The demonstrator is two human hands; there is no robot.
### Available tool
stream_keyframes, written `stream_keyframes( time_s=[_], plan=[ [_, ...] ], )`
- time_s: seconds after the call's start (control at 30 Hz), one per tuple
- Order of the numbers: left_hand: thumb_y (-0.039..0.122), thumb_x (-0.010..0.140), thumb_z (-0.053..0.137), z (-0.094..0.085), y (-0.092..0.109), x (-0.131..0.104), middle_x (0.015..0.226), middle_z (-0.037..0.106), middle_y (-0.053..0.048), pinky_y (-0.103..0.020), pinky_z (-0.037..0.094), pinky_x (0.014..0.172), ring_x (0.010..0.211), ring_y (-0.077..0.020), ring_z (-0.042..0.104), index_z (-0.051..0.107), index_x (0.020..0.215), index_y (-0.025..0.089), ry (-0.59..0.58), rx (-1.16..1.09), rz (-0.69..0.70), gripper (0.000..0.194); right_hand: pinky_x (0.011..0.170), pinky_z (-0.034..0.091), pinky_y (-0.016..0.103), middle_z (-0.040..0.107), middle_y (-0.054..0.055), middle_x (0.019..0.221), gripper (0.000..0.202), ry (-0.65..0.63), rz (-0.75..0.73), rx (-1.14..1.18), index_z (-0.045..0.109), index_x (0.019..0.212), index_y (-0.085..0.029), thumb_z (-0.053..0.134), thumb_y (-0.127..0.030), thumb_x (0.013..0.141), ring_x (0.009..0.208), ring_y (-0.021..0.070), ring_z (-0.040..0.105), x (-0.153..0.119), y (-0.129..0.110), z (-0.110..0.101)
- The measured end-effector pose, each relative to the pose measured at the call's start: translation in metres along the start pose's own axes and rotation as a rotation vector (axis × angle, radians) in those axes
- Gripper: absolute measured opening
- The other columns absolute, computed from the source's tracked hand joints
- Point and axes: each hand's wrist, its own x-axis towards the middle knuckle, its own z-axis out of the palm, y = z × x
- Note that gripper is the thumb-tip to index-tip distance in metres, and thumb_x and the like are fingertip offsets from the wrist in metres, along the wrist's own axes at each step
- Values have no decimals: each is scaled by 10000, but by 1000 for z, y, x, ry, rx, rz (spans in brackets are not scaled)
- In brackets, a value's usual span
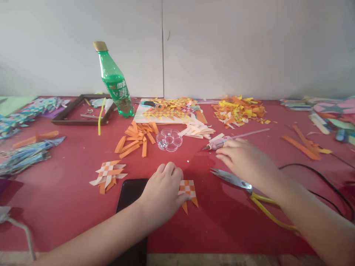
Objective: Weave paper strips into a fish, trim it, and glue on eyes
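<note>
My left hand (163, 190) rests fist-like on a small woven paper piece (188, 188) of orange and white strips, pinning it to the red table (69, 207). My right hand (244, 159) lies flat with fingers reaching toward a pink glue gun (219, 143), touching or just short of it; I cannot tell if it grips it. Yellow-handled scissors (235, 180) lie just under the right hand. A clear flower-shaped bead box (169, 139) sits beyond both hands.
A second woven piece (108, 175) lies left, loose orange strips (135, 140) behind it. A dark phone (130, 195) sits under my left forearm. A green bottle (115, 83), a wooden frame (83, 111), paper scrap piles (238, 109) and a black cable (318, 173) are about.
</note>
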Motion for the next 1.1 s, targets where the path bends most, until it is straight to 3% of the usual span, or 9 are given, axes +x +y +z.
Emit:
stream_keyframes(
  time_s=[0.27,0.43,0.6,0.7,0.83,0.93,1.0,1.03,1.1],
  plan=[
    [167,818,651,7,-8,-2,878,610,-17,-317,486,717,823,-204,595,451,853,217,63,-340,32,209,767,425,370,627,77,813,217,2,44,-67,728,995,-129,546,-211,911,814,243,548,-9,-18,24],
    [232,863,585,9,-10,-1,788,589,17,-251,442,642,710,-145,582,466,826,214,147,-605,5,126,776,418,362,623,71,799,217,11,16,-37,726,991,-138,530,-205,923,825,237,548,-9,-18,26],
    [294,820,653,10,-13,5,714,534,50,-180,362,508,584,-86,527,476,819,205,160,-1086,-185,199,737,418,344,613,60,776,223,39,-21,22,727,1006,-173,519,-191,928,803,221,536,-7,-35,21],
    [353,847,629,10,-16,8,706,544,57,-156,311,450,509,-54,481,465,837,206,162,-1184,-229,221,739,427,355,618,67,778,238,64,-52,52,725,1010,-160,501,-182,933,802,227,527,-1,-54,22],
    [403,840,651,10,-19,8,705,582,51,-154,348,459,493,-46,464,484,878,205,168,-1293,-255,262,731,454,335,631,61,781,262,95,-79,104,726,993,-165,469,-175,944,797,214,543,5,-65,20],
    [413,835,667,10,-20,7,748,623,27,-167,385,484,524,-58,494,518,921,201,160,-1346,-252,273,830,471,352,692,87,929,302,131,0,128,702,1089,-154,434,-210,960,902,222,594,1,-47,10],
    [412,839,670,10,-21,6,753,623,21,-171,386,489,536,-61,494,543,914,195,160,-1376,-241,262,894,459,378,701,94,1057,312,96,207,100,701,1100,-191,438,-275,956,1002,249,608,-6,-22,3],
    [409,841,671,10,-21,6,756,622,19,-174,387,493,547,-65,499,554,906,193,164,-1394,-235,254,909,455,390,696,101,1093,315,10,331,71,700,1099,-200,451,-317,946,1039,268,607,-9,-9,1],
    [403,843,675,10,-21,6,750,617,20,-178,389,504,560,-68,498,567,886,191,165,-1421,-231,242,829,473,449,694,194,1055,386,-47,442,39,692,1093,-109,492,-384,910,981,347,630,-16,18,3]
  ],
)
